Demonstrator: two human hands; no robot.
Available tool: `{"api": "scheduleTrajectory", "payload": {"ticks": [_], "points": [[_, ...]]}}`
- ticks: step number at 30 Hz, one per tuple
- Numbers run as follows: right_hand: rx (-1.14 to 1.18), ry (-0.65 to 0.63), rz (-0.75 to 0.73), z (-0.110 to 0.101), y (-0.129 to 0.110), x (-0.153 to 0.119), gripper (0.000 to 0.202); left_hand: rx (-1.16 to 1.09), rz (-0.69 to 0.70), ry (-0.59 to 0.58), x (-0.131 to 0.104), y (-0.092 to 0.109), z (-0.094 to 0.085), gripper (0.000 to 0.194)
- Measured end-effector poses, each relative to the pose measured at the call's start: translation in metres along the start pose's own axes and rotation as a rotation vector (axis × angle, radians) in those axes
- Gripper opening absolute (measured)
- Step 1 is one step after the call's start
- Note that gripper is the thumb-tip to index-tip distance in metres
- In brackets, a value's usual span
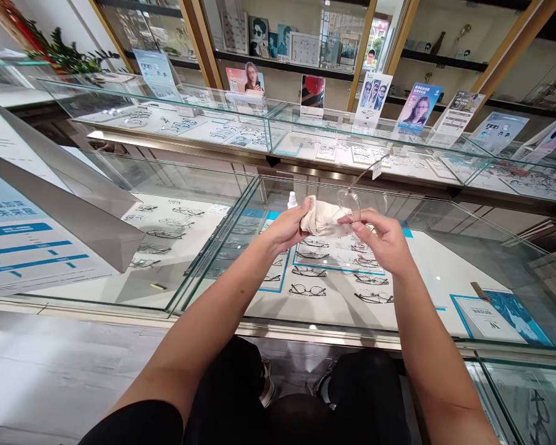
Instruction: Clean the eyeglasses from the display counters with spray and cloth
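A bunched cream cloth (327,217) is gripped in my left hand (287,225), thumb on top. My right hand (384,238) pinches a pair of eyeglasses (349,201) by the rim, just to the right of the cloth. One temple of the glasses points up and to the right, with a small white tag (377,170) on it. The cloth reaches the glasses and covers part of them; the far lens is hard to make out. Behind my left hand stands a small white bottle (291,199). Both hands are above the glass showcase.
Inside the glass showcase (424,296) lie several rows of eyeglasses (308,289). Large folded cards (41,241) stand at the left. A second glass counter (278,127) with upright advertising cards (373,99) runs behind. A booklet (491,318) lies at the right.
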State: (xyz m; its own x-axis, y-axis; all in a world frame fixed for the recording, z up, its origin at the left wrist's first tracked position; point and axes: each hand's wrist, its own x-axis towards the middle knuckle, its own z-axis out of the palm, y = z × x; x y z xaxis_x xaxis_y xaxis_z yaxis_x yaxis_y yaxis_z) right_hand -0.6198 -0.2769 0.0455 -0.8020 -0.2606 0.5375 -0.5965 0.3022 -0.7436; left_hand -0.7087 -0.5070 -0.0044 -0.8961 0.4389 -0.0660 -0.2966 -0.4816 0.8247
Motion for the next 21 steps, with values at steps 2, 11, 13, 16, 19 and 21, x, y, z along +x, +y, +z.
{"api": "scheduleTrajectory", "payload": {"ticks": [2, 11, 13, 16, 19, 21], "points": [[-0.299, -0.032, -0.138, -0.006, -0.014, -0.002, 0.025, 0.031, -0.067, -0.036, -0.002, 0.003, -0.002, 0.044], [-1.121, -0.364, -0.441, -0.024, -0.055, 0.004, 0.029, 0.212, -0.122, -0.172, -0.009, 0.006, -0.011, 0.042], [-1.172, -0.404, -0.458, -0.023, -0.059, 0.005, 0.030, 0.266, -0.140, -0.214, -0.012, 0.007, -0.010, 0.044], [-1.236, -0.471, -0.490, -0.017, -0.062, 0.006, 0.030, 0.347, -0.162, -0.297, -0.017, 0.010, -0.008, 0.047], [-1.267, -0.543, -0.530, -0.008, -0.059, 0.007, 0.031, 0.436, -0.248, -0.385, -0.022, 0.012, -0.004, 0.049], [-1.233, -0.552, -0.531, -0.003, -0.056, 0.009, 0.032, 0.468, -0.305, -0.444, -0.025, 0.011, 0.000, 0.048]]}}
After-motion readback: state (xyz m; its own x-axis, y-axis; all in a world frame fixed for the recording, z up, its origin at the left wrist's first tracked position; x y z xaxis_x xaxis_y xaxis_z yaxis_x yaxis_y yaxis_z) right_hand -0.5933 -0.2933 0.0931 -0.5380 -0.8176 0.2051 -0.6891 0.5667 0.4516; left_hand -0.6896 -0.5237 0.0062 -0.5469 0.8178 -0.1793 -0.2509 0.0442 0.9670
